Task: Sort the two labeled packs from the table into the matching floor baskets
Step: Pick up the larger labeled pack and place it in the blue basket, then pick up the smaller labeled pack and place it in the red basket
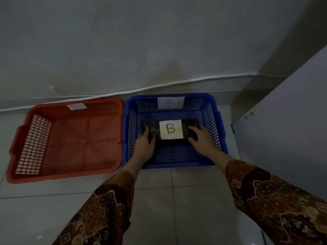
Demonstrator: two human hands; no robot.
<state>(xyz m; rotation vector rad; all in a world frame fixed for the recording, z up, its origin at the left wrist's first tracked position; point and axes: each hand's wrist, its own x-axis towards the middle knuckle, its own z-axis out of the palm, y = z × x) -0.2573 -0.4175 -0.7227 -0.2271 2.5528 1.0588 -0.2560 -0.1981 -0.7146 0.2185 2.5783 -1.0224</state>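
A dim view looks down from head height at a pale tiled floor (159,209) that meets a grey wall (123,41), with a thin white cable (177,83) running along the wall's base and the white side of a piece of furniture (292,129) at the right edge. Two open, perforated plastic baskets sit side by side against the wall, nearly touching. The red basket (23,138) on the left is empty and carries a white tag (76,106) on its far rim, its letter too faint to read. The blue basket (215,110) on the right carries a white tag marked B (171,103) on its far rim. Two arms in brown patterned sleeves (276,197) reach down into the blue basket. Between the hands, low inside the blue basket, is a dark flat rectangular pack (154,129) with a white paper label (171,129) bearing a blue letter B on top. The left hand (144,144) grips the pack's left end, fingers together on top and thumb along the near edge. The right hand (201,137) holds the right end, fingers slightly spread over the top. Whether the pack already rests on the basket floor cannot be told. It looks light and holds flat, so fairly stiff; its dark wrap seems glossy and may be slippery, so the two short ends are the sensible places to hold.
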